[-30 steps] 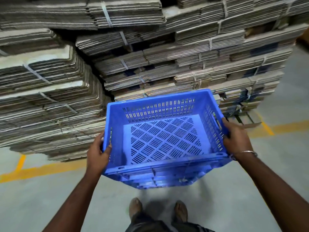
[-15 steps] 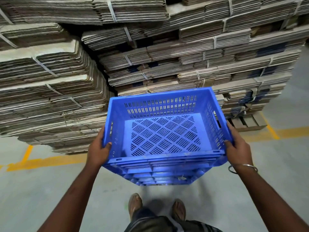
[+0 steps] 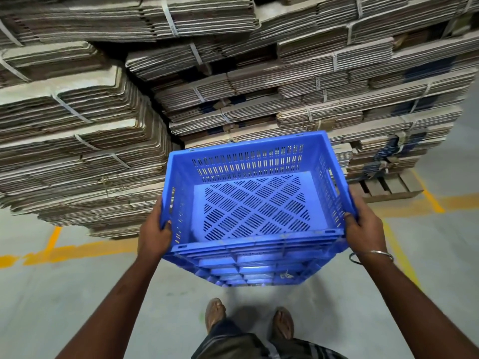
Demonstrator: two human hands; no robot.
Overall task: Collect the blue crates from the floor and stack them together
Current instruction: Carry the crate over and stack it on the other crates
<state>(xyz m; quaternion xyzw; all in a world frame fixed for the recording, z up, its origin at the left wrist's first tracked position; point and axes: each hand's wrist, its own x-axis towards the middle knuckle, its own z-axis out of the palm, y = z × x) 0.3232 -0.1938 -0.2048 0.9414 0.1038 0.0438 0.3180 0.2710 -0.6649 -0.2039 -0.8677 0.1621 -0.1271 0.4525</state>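
A blue plastic crate [image 3: 255,206] with slotted walls and a perforated floor hangs in the air in front of me, empty inside. My left hand [image 3: 155,233] grips its left rim, thumb over the edge. On the opposite side my right hand [image 3: 364,230] clasps the right rim; a metal bangle circles that wrist. The crate is level, held above the grey floor and my two feet. No other blue crate shows in this view.
Tall strapped bundles of flat cardboard [image 3: 77,141] rise straight ahead and to the left, close to the crate's far wall. A wooden pallet [image 3: 388,186] juts out at the right under the bundles. Yellow floor lines [image 3: 77,251] run across the concrete.
The view has swung a little left and the cardboard stacks sit closer. The crate stays in both hands, held at about the same height.
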